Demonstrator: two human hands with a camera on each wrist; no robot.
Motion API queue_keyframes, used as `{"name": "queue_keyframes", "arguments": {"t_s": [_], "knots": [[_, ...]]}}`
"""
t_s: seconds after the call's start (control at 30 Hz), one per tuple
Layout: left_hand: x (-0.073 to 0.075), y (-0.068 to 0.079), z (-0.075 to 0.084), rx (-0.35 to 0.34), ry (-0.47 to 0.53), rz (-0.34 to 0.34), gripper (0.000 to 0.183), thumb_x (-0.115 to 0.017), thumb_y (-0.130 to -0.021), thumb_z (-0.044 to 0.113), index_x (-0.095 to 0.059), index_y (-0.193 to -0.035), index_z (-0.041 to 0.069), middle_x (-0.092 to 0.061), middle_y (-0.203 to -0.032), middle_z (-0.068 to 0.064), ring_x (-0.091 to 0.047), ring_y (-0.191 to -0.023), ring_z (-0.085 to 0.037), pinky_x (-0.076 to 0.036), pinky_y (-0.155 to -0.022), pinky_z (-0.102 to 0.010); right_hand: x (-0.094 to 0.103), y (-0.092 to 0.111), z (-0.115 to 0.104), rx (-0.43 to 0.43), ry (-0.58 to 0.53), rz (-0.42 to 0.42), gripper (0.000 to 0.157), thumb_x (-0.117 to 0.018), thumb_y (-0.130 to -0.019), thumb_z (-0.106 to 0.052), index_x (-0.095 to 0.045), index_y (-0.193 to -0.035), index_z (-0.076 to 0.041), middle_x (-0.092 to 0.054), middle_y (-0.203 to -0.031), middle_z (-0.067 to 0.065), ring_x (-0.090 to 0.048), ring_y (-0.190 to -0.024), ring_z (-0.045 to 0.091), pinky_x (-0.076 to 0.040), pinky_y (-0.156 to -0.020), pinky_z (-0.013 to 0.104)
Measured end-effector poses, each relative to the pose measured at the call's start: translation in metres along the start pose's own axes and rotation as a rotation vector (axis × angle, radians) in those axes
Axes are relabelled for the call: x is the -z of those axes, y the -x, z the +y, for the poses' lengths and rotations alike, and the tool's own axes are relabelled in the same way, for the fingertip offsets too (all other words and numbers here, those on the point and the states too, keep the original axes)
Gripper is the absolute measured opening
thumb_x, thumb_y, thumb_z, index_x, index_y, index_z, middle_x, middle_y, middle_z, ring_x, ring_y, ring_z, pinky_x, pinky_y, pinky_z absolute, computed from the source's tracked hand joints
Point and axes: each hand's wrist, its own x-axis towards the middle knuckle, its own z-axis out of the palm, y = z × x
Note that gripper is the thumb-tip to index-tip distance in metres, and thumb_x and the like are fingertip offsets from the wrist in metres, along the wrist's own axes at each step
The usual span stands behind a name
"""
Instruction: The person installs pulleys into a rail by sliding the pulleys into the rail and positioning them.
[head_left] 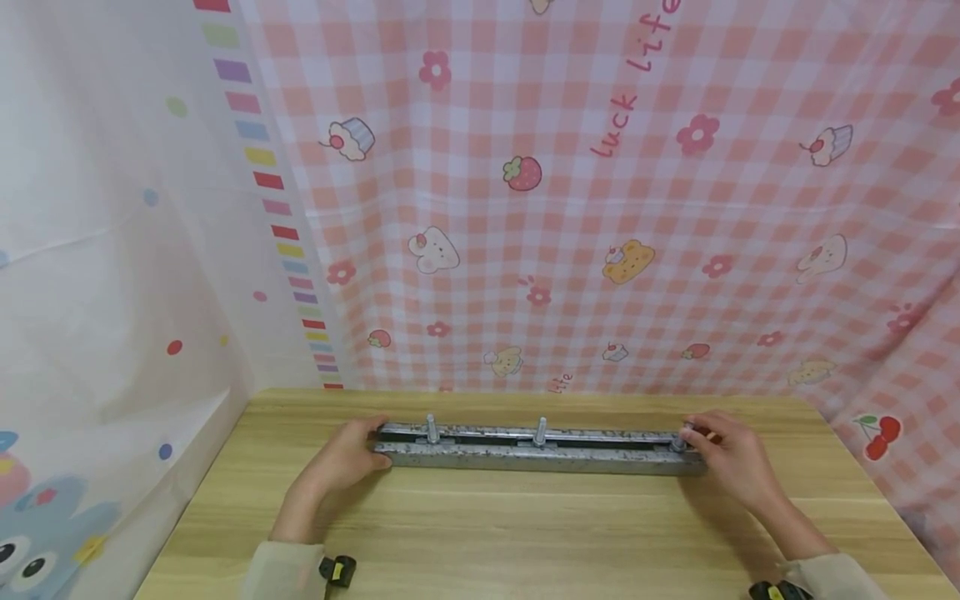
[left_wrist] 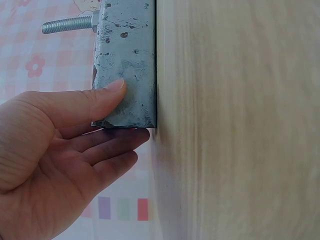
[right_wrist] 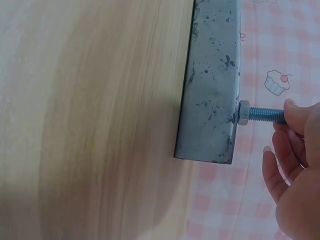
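Observation:
A long grey slotted metal channel [head_left: 487, 457] lies lengthwise across the wooden table, its slot facing up and its surface spotted. My left hand [head_left: 341, 457] holds its left end, the thumb on the near side wall and the other fingers around the end and far side, partly hidden. Two threaded bolts, a left bolt [head_left: 431, 429] and a middle bolt [head_left: 540, 432], stand upright from the slot. Near the channel's right end, my right hand [head_left: 735, 458] pinches the tip of a third bolt [right_wrist: 265, 115] between thumb and finger. A hex nut [right_wrist: 243, 113] sits at that bolt's base, against the channel.
The wooden tabletop [head_left: 525, 533] extends in front of the channel and a little behind it. A pink checked cloth [head_left: 480, 208] hangs along the back edge. On the left hangs a white patterned cloth [head_left: 112, 275].

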Motion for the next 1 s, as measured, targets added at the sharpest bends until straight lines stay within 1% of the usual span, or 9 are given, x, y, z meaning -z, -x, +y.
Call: {"name": "queue_keyframes", "arguments": {"t_s": [0.17,0.37,0.67,0.83,1.0], "knots": [[0.0,-0.001,-0.001,0.004,-0.001,0.002,0.06,-0.081,-0.083,-0.006,-0.059,-0.138,-0.012,-0.067,-0.13,-0.025,-0.063,-0.122,-0.038,-0.051,-0.106,-0.056,-0.004,-0.002,-0.003,0.0,0.005,-0.02,0.016,-0.08,-0.085,0.008,-0.078,-0.099,0.002,-0.073,-0.088,0.006,-0.058,-0.074,0.0,-0.046,-0.066,0.008],[-0.001,-0.001,-0.002,0.001,-0.001,0.0,0.059,-0.081,-0.083,-0.005,-0.059,-0.138,-0.012,-0.068,-0.129,-0.024,-0.064,-0.121,-0.037,-0.051,-0.105,-0.056,-0.009,-0.003,-0.008,0.02,-0.001,-0.026,0.017,-0.081,-0.084,0.009,-0.078,-0.098,0.001,-0.073,-0.088,0.004,-0.059,-0.075,0.0,-0.046,-0.066,0.008],[-0.001,-0.001,-0.002,-0.01,-0.003,0.009,0.059,-0.081,-0.082,-0.007,-0.06,-0.137,-0.012,-0.067,-0.13,-0.025,-0.063,-0.123,-0.038,-0.05,-0.107,-0.056,-0.013,-0.004,-0.012,0.053,-0.007,-0.033,0.018,-0.081,-0.083,0.01,-0.078,-0.098,0.001,-0.073,-0.09,0.005,-0.06,-0.076,0.002,-0.047,-0.067,0.009],[-0.001,-0.001,-0.001,-0.004,0.001,0.005,0.061,-0.081,-0.082,-0.006,-0.058,-0.139,-0.013,-0.066,-0.132,-0.026,-0.062,-0.124,-0.04,-0.049,-0.108,-0.057,-0.016,-0.005,-0.015,0.053,-0.019,-0.047,0.018,-0.081,-0.085,0.008,-0.078,-0.099,-0.001,-0.074,-0.092,0.004,-0.061,-0.076,0.002,-0.048,-0.067,0.01],[-0.001,-0.001,-0.001,-0.005,0.003,0.005,0.059,-0.08,-0.083,-0.007,-0.059,-0.138,-0.012,-0.067,-0.13,-0.025,-0.062,-0.124,-0.039,-0.049,-0.108,-0.057,-0.02,-0.006,-0.018,0.059,-0.025,-0.052,0.018,-0.081,-0.084,0.008,-0.078,-0.099,0.0,-0.074,-0.092,0.004,-0.061,-0.076,0.003,-0.049,-0.068,0.011]]}}
